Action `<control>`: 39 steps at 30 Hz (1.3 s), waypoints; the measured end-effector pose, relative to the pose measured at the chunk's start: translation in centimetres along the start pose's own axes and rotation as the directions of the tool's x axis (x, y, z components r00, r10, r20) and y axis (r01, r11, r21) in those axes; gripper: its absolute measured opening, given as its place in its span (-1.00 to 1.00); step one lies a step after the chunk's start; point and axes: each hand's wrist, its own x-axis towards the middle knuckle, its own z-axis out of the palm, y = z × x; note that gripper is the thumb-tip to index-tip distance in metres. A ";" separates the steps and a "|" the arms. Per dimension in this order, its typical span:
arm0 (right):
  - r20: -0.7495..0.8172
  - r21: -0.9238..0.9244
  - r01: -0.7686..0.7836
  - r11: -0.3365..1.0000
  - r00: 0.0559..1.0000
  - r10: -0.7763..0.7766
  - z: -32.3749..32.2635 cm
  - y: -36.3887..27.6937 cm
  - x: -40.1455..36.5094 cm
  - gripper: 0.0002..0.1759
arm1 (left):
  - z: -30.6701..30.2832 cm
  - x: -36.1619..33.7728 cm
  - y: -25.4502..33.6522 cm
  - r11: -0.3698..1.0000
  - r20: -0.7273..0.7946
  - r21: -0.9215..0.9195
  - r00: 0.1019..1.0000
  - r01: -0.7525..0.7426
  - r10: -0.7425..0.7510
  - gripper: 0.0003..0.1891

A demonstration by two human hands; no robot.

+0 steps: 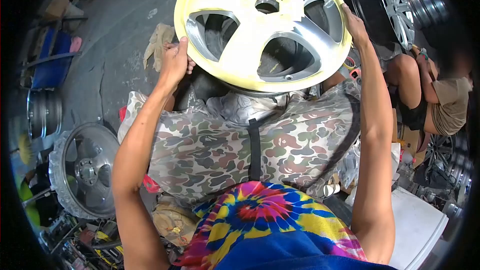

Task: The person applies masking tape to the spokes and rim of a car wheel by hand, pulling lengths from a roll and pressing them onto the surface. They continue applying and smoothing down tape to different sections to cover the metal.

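A car wheel rim (240,50) is in front of me, its spokes and outer lip covered with pale yellow masking tape. Bare silvery metal shows at the window edges, and small lettering is visible near the upper right spoke. My left hand (176,64) grips the rim's lower left edge, thumb on the front and fingers curled behind. On the opposite side my right hand (354,26) holds the right edge, its fingers partly hidden behind the lip. The rim's lower side is just above my lap, where a camouflage cloth (210,145) with a black strap lies.
Another wheel rim (87,170) with a clear wrap leans at the left. More rims (395,7) stand at the upper right, near a seated co-worker (450,100). A rag (159,45) lies on the grey floor (125,10). A white panel (415,225) is at the lower right.
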 end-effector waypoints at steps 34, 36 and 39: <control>0.181 -0.432 -0.035 0.901 0.976 0.124 14.3 11.7 -31.6 -0.50 | -9.1 22.1 -0.6 0.981 -0.214 0.139 0.963 -0.134 0.162 -0.33; 0.391 -0.469 0.088 0.879 0.913 0.117 16.4 10.3 -32.8 -0.55 | -8.9 22.0 -0.5 0.989 -0.261 0.127 0.959 -0.078 0.109 -0.26; 0.600 -0.391 0.372 0.842 0.797 -0.073 18.8 10.4 -33.1 -0.54 | -9.1 22.2 -0.6 0.991 -0.308 0.085 0.944 -0.101 0.122 -0.43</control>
